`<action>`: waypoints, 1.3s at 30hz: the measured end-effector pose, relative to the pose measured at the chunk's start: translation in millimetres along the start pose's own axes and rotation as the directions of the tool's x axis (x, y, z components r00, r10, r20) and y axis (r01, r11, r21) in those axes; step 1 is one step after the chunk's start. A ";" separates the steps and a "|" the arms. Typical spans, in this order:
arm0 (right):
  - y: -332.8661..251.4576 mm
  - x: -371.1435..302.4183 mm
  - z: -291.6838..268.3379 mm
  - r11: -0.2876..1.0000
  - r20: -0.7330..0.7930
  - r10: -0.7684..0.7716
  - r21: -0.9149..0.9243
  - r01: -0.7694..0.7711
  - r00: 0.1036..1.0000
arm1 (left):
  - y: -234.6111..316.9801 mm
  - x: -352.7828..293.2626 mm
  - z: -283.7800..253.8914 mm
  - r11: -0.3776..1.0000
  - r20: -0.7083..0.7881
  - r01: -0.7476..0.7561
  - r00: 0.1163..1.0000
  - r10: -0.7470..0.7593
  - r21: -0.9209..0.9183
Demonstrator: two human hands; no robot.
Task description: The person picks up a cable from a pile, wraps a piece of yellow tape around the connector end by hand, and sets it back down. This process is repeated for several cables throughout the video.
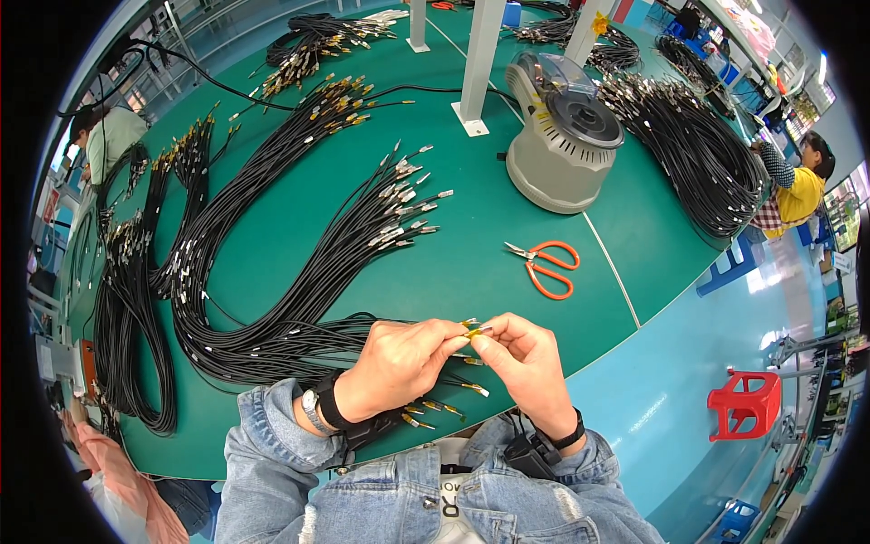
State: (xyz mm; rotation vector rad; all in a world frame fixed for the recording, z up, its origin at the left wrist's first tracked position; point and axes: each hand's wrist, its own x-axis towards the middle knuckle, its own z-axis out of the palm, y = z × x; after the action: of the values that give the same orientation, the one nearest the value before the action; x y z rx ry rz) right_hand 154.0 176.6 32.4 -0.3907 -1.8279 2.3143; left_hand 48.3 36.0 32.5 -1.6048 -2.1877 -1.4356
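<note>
Above green bench [480,263], L hand [399,361] & R hand [528,370] pinched yellow-wrapped cable end [474,333] btwn fingers [495,353], prob. to steady it, w/ orange-handled scissors [535,257] ahead, likely for quick reach.

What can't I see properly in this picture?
All in the head view:
Yellow-wrapped piece: partly hidden by the fingertips of the left hand and the right hand.
Wristwatch: its dial is too small to read.
Person in pink: partly cut off by the picture's dark round rim.
</note>
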 end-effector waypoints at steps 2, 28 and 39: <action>-3.3 -0.5 0.7 0.999 0.009 0.030 0.012 -0.030 0.999 | -0.7 0.7 -0.5 0.999 -0.011 -0.030 0.999 0.030 0.023; 2.7 0.8 8.9 0.998 0.000 -0.044 0.037 0.044 0.999 | 5.8 -0.8 -2.0 0.851 0.087 0.353 0.934 -0.347 -0.389; 4.2 2.0 10.9 0.990 -0.047 -0.047 0.130 0.053 0.998 | 6.5 0.0 -2.6 0.814 0.096 0.393 0.915 -0.391 -0.428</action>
State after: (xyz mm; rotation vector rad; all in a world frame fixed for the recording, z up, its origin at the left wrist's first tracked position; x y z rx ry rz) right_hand 148.9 166.1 30.5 -0.3695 -1.6352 2.3567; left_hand 52.2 34.3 38.1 -1.2821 -2.4254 -2.1814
